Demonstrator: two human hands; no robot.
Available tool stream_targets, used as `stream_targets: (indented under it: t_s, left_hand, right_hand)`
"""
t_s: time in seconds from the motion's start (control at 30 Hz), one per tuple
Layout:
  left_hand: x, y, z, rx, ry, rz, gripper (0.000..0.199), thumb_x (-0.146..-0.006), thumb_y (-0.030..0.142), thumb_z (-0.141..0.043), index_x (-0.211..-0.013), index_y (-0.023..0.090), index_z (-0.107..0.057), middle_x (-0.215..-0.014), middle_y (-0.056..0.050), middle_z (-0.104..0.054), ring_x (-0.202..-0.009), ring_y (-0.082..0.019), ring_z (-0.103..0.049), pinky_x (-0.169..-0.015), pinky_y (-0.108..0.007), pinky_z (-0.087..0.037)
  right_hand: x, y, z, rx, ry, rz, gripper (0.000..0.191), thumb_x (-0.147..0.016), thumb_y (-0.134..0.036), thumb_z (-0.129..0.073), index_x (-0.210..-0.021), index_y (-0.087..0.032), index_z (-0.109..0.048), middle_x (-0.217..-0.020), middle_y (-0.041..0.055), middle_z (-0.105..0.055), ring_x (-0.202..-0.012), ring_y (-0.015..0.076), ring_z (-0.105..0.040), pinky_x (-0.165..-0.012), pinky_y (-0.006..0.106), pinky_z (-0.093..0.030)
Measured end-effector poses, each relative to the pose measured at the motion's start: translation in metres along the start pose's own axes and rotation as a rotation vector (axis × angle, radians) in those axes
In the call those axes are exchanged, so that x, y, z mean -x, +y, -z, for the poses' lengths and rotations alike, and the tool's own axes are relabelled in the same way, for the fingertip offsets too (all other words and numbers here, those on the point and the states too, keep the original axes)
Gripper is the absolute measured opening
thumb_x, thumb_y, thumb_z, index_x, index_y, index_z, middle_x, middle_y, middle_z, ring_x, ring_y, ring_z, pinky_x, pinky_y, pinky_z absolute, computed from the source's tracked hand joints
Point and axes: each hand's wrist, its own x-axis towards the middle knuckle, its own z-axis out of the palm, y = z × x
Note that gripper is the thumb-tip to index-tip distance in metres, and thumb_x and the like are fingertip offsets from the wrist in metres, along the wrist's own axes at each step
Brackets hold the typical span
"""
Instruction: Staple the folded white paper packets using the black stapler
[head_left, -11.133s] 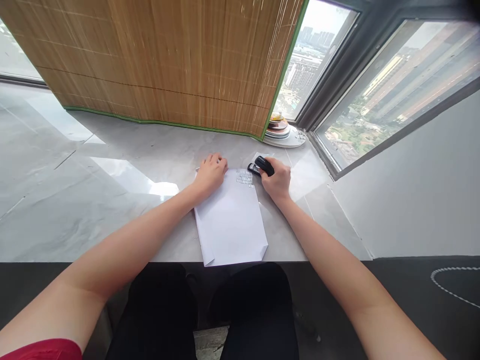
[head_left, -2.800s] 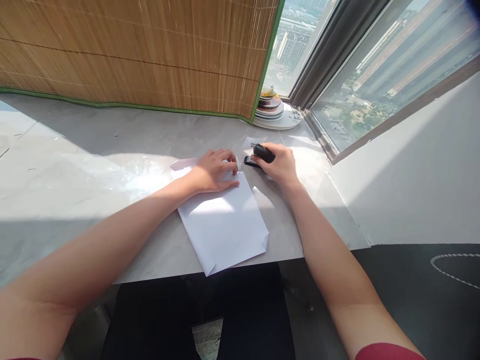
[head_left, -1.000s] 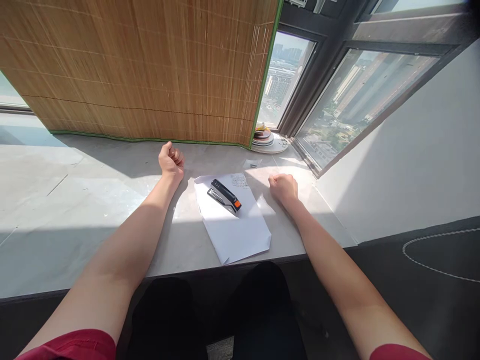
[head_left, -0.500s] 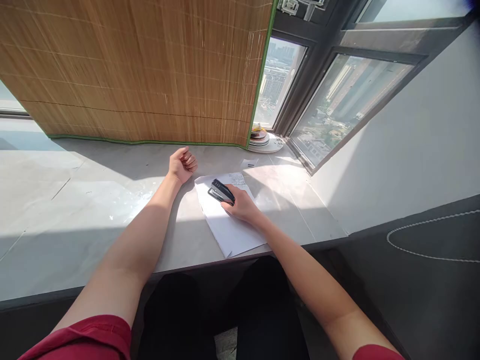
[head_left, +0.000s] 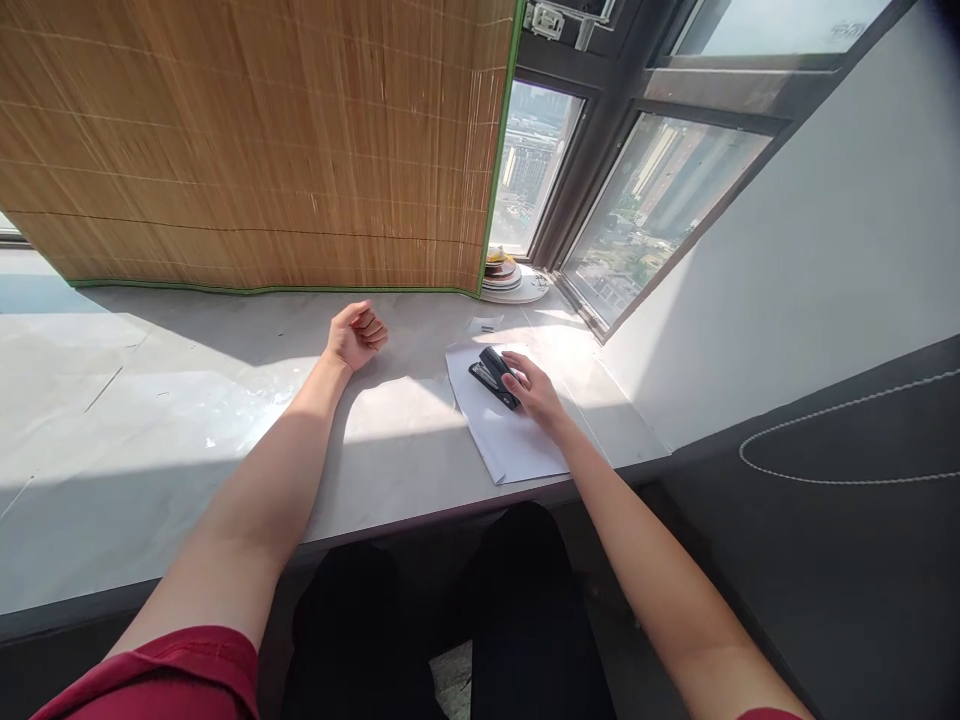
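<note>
Item 1: stapler (head_left: 491,377), blk, at far end of paper (head_left: 514,452), on or just above it; contact unclear. Item 2: paper, wht, flat on counter (head_left: 401,465), nr front edge. R hand (head_left: 534,393): grip closed round stapler's nr end. L hand (head_left: 358,336): grip curled in loose fist, well apart from paper, nothing visible inside. Status (est.): part-way; stapler in hand, not yet released. Amt. stapled: can't tell, paper's far R corner hidden by R hand.
</note>
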Motion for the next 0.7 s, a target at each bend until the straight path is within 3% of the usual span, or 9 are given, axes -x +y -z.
stream_targets:
  t_s: [0.1,0.17,0.23,0.33,0.5,0.7]
  left_hand:
    - [0.000,0.000,0.001,0.022,-0.024,-0.027,0.066,-0.082,0.039,-0.077,-0.060,0.023,-0.017,-0.048,0.006,-0.021,-0.040,-0.008,-0.026,-0.040,-0.027,-0.022]
    - [0.001,0.000,0.000,0.033,-0.053,-0.047,0.067,-0.083,0.038,-0.077,-0.060,0.023,-0.016,-0.047,0.006,-0.020,-0.040,-0.008,-0.025,-0.040,-0.027,-0.021]
    - [0.002,0.000,-0.001,0.046,-0.061,-0.044,0.067,-0.084,0.038,-0.076,-0.060,0.023,-0.015,-0.047,0.006,-0.020,-0.040,-0.008,-0.025,-0.040,-0.027,-0.021]
    - [0.004,0.001,-0.003,0.066,-0.026,-0.013,0.067,-0.089,0.038,-0.075,-0.061,0.023,-0.016,-0.048,0.007,-0.020,-0.039,-0.007,-0.025,-0.040,-0.026,-0.021]
    - [0.010,0.000,-0.008,0.070,-0.040,0.075,0.067,-0.097,0.046,-0.074,-0.065,0.023,-0.019,-0.051,0.008,-0.023,-0.040,-0.007,-0.024,-0.041,-0.023,-0.018]
    - [0.015,-0.013,-0.011,-0.124,-0.137,0.074,0.059,-0.090,0.045,-0.081,-0.064,0.023,-0.033,-0.051,0.009,-0.022,-0.042,-0.007,-0.021,-0.044,-0.023,-0.015]
  right_hand:
    - [-0.003,0.025,0.028,0.311,0.136,-0.192,0.060,-0.109,-0.054,-0.037,-0.077,-0.017,-0.072,-0.076,0.0077,-0.069,-0.078,0.0214,-0.066,-0.070,0.029,-0.047]
    - [-0.004,0.042,0.043,0.635,0.093,-0.310,0.057,-0.106,-0.043,-0.043,-0.061,-0.017,-0.068,-0.066,0.0088,-0.065,-0.071,0.0224,-0.064,-0.067,0.031,-0.043]
    - [-0.005,0.054,0.050,0.865,0.037,-0.344,0.050,-0.103,-0.037,-0.048,-0.065,-0.016,-0.073,-0.071,0.0127,-0.070,-0.075,0.0251,-0.067,-0.068,0.032,-0.043]
    - [-0.006,0.058,0.046,1.009,0.010,-0.337,0.046,-0.103,-0.034,-0.047,-0.084,-0.012,-0.083,-0.088,0.0191,-0.077,-0.084,0.0286,-0.072,-0.073,0.033,-0.047]
    - [-0.006,0.051,0.040,1.042,0.000,-0.325,0.043,-0.101,-0.031,-0.049,-0.095,-0.008,-0.085,-0.095,0.0230,-0.079,-0.090,0.0314,-0.074,-0.077,0.036,-0.051]
    - [-0.006,0.051,0.041,1.036,0.007,-0.305,0.042,-0.100,-0.029,-0.049,-0.097,-0.007,-0.085,-0.096,0.0236,-0.078,-0.089,0.0310,-0.075,-0.076,0.036,-0.052]
